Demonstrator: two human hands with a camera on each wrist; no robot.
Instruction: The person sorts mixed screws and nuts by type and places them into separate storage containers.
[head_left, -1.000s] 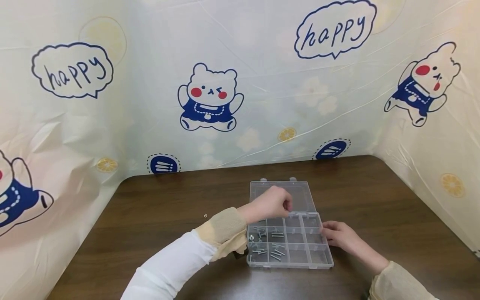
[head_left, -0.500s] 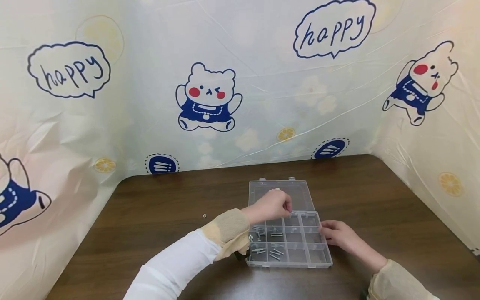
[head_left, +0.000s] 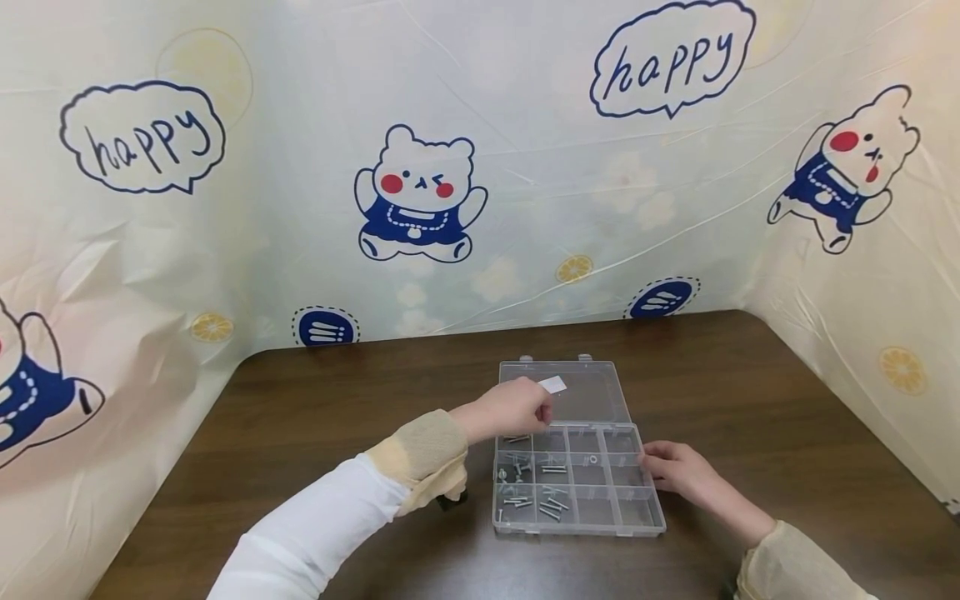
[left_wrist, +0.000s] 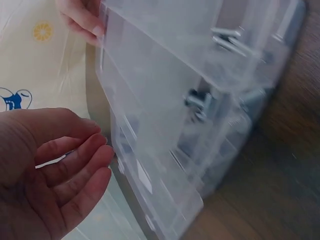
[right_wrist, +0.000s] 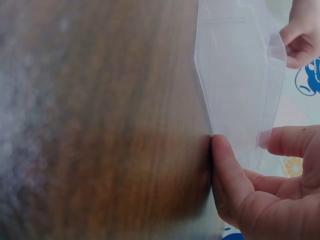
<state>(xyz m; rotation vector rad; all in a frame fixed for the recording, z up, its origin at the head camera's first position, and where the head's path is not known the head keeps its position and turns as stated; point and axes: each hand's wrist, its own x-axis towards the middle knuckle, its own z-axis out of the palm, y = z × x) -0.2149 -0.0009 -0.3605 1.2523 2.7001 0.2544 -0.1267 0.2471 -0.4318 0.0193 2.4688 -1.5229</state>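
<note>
A clear plastic compartment box (head_left: 579, 533) lies with its lid (head_left: 592, 400) folded back. Screws (head_left: 553, 505) fill the left-hand compartments, and a small pale ring (head_left: 593, 459) sits in the third column. Over the box's back left part hovers my left hand (head_left: 517, 406), fingers loosely bent; in the left wrist view nothing shows between the thumb and fingertips (left_wrist: 95, 142). My right hand (head_left: 678, 467) grips the box's right side wall, with digits at its lower edge and upper rim in the right wrist view.
The box rests on a dark brown wooden table (head_left: 337, 392). A printed curtain (head_left: 510, 192) encloses the table at the back and both sides. A white label (head_left: 553, 384) lies on the lid, just behind my left hand.
My left hand has moved left from over the third column, and its fingers have loosened. The pale ring now shows in that column. My right hand has stayed on the box's side.
</note>
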